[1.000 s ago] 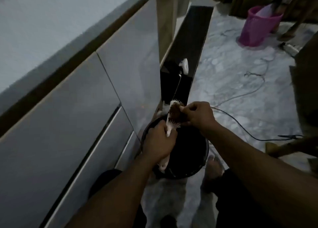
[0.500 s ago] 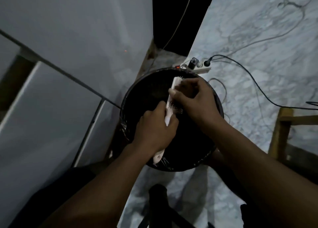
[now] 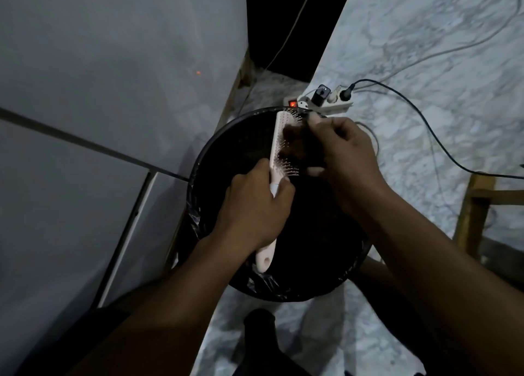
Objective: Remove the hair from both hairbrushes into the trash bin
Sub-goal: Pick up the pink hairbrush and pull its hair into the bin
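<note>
I hold a pale pink hairbrush [image 3: 276,145] over a round black trash bin [image 3: 221,154] lined with a dark bag. My left hand [image 3: 255,208] is wrapped around the brush's handle, whose end sticks out below the hand. The bristles face right. A dark clump of hair [image 3: 297,145] sits in the bristles. My right hand [image 3: 344,154] pinches that clump with its fingers against the bristle side. Only one hairbrush is in view.
A white power strip [image 3: 323,100] with a lit red switch and plugs lies just beyond the bin, its black cable [image 3: 425,120] trailing right over the marble floor. Grey cabinet fronts [image 3: 99,92] stand at the left. A wooden stool leg [image 3: 470,214] is at the right.
The camera has tilted down over the bin since one second ago. My right hand has shifted from the brush's top toward the bristles' right side, and more bristles show.
</note>
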The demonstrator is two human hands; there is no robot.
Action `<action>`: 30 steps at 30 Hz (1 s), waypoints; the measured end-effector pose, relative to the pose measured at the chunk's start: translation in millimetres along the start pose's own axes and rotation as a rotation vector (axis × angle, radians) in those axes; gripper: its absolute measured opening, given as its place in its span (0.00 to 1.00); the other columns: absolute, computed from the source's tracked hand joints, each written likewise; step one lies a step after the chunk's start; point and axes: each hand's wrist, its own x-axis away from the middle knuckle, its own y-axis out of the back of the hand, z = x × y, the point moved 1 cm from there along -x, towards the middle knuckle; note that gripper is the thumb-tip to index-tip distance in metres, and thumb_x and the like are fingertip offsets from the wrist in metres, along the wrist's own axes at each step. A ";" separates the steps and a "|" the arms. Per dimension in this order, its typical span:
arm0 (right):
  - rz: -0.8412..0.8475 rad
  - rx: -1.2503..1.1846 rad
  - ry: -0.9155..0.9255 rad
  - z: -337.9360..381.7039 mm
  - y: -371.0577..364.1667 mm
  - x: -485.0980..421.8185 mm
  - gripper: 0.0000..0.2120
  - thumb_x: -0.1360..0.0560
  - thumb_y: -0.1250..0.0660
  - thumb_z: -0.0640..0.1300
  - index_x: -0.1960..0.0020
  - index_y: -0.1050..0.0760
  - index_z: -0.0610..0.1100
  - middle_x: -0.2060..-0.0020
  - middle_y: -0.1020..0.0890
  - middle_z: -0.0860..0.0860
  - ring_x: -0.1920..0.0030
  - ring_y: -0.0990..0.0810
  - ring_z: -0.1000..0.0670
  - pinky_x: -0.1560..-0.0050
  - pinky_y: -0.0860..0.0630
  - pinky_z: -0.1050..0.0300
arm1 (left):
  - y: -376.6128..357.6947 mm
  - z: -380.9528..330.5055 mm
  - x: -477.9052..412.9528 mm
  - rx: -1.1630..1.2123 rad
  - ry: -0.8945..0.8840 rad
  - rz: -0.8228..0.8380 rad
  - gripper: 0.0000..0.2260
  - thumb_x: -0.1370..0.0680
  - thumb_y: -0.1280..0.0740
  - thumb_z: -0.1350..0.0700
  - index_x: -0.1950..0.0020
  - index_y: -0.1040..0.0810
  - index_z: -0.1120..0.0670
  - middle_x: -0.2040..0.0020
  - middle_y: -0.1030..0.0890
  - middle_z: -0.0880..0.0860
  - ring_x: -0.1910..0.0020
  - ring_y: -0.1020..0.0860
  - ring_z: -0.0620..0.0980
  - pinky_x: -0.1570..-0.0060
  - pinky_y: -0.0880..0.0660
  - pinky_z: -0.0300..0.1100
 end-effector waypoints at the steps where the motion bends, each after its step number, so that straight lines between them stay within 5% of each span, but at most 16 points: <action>1: 0.013 0.088 0.058 0.8 -0.9 1.9 0.12 0.25 0.28 0.50 0.46 0.22 0.44 0.49 0.14 0.48 0.49 0.13 0.49 0.61 0.18 0.58 | -1.2 0.3 0.5 -0.006 0.000 0.010 0.09 0.22 0.38 0.46 0.58 0.28 0.50 0.67 0.22 0.49 0.69 0.22 0.48 0.68 0.29 0.43; 4: -0.016 0.311 0.231 -0.9 -1.5 3.4 0.13 0.29 0.23 0.45 0.47 0.18 0.42 0.54 0.13 0.51 0.53 0.14 0.56 0.50 0.18 0.58 | -4.8 0.2 3.2 -0.031 0.003 0.043 0.10 0.24 0.39 0.43 0.56 0.27 0.50 0.65 0.20 0.50 0.67 0.20 0.51 0.66 0.24 0.46; 6: -0.054 0.313 0.235 -1.5 0.2 3.0 0.06 0.28 0.24 0.42 0.54 0.17 0.40 0.62 0.13 0.50 0.61 0.14 0.57 0.57 0.19 0.60 | -5.3 0.4 2.7 -0.044 -0.003 0.043 0.12 0.24 0.40 0.43 0.56 0.28 0.50 0.65 0.20 0.50 0.67 0.21 0.51 0.66 0.23 0.48; 10: -0.112 0.036 0.054 2.3 2.8 4.5 0.08 0.22 0.31 0.41 0.55 0.20 0.36 0.65 0.13 0.47 0.65 0.13 0.52 0.63 0.19 0.58 | -0.4 0.0 -5.2 0.038 0.032 -0.005 0.12 0.21 0.37 0.47 0.59 0.27 0.55 0.67 0.22 0.50 0.68 0.22 0.50 0.70 0.31 0.43; 13: 0.005 -0.198 -0.077 4.7 -1.7 6.3 0.05 0.20 0.33 0.41 0.49 0.22 0.39 0.63 0.13 0.48 0.62 0.13 0.52 0.63 0.19 0.57 | 1.8 1.1 -9.4 0.043 0.063 -0.025 0.12 0.21 0.36 0.49 0.59 0.26 0.56 0.68 0.22 0.50 0.69 0.23 0.47 0.72 0.33 0.38; 16: 0.122 0.110 0.084 6.5 -3.6 9.9 0.17 0.26 0.26 0.45 0.39 0.23 0.42 0.51 0.14 0.53 0.53 0.15 0.60 0.56 0.21 0.69 | -0.6 3.2 -8.9 0.033 0.077 -0.009 0.11 0.22 0.36 0.50 0.59 0.27 0.55 0.67 0.21 0.51 0.67 0.22 0.48 0.70 0.33 0.42; 19: 0.115 0.403 0.218 1.6 -2.0 7.1 0.18 0.31 0.21 0.42 0.42 0.18 0.40 0.52 0.13 0.50 0.52 0.14 0.57 0.48 0.19 0.63 | -2.2 4.0 -7.2 0.018 0.069 -0.003 0.11 0.22 0.36 0.48 0.59 0.27 0.54 0.66 0.21 0.51 0.66 0.21 0.50 0.68 0.31 0.43; 25: -0.062 -0.213 -0.108 4.4 3.6 0.7 0.01 0.24 0.31 0.33 0.53 0.22 0.35 0.65 0.17 0.45 0.67 0.16 0.51 0.65 0.16 0.54 | -0.2 -0.8 -10.2 0.071 0.031 -0.031 0.12 0.21 0.36 0.48 0.55 0.23 0.57 0.67 0.20 0.50 0.65 0.21 0.49 0.68 0.29 0.42; 28: 0.033 -0.359 -0.229 5.1 3.0 -0.1 0.02 0.22 0.32 0.35 0.50 0.21 0.40 0.60 0.17 0.44 0.62 0.15 0.48 0.59 0.16 0.52 | 1.0 1.5 -11.6 0.073 0.056 -0.048 0.12 0.21 0.35 0.49 0.57 0.24 0.57 0.69 0.22 0.49 0.68 0.23 0.46 0.72 0.34 0.34; 30: 0.140 -0.296 -0.168 5.6 2.0 1.3 0.06 0.25 0.28 0.37 0.49 0.20 0.40 0.55 0.15 0.45 0.55 0.15 0.47 0.51 0.17 0.50 | -0.3 4.3 -10.8 0.072 0.062 -0.038 0.13 0.21 0.35 0.49 0.59 0.26 0.57 0.69 0.22 0.50 0.67 0.23 0.49 0.70 0.33 0.39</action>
